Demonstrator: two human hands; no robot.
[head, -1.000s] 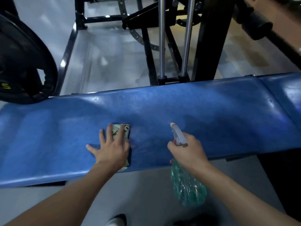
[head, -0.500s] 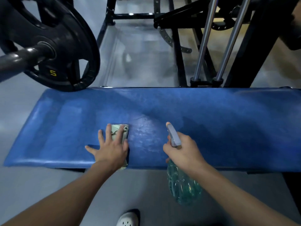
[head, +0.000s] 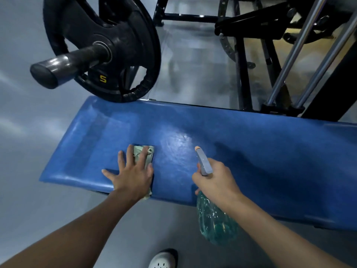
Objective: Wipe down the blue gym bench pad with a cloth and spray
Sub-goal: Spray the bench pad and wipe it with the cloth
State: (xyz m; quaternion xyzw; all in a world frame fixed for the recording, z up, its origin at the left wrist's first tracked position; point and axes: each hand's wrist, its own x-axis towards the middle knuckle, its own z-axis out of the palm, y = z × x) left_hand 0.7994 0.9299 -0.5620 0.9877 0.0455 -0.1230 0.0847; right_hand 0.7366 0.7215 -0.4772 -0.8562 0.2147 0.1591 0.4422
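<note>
So the blue bench pad [head: 251,151] ran across the middle of the view, and compared to half a second before its left end sat much further right in frame and the whole thing tilted down to the right; the view had clearly swung left, since a second back that left end wasn't even visible. Just past its far left corner hung the black weight plate [head: 119,45] with a yellow 5 on it, way bigger and closer to centre than before, with the bar end [head: 58,70] poking toward the near left; the black machine frame [head: 243,74] and its two chrome rods [head: 297,51] had slid to the far right. Grey floor [head: 29,171] all round.

Left hand [head: 133,175] was flat and spread open, palm pressing the pale green cloth [head: 144,151] onto the near edge of the pad, same spot on the pad as earlier; cloth peeked out past the fingertips and a corner hung off the near edge. Right hand [head: 216,182] was closed round the neck of the spray bottle [head: 216,223], nozzle pointing away over the pad, green body hanging below the near edge, grip unchanged; shiny patch [head: 179,144] on the pad between cloth and nozzle. White shoe [head: 164,260] at the bottom, more of it showing than before.
</note>
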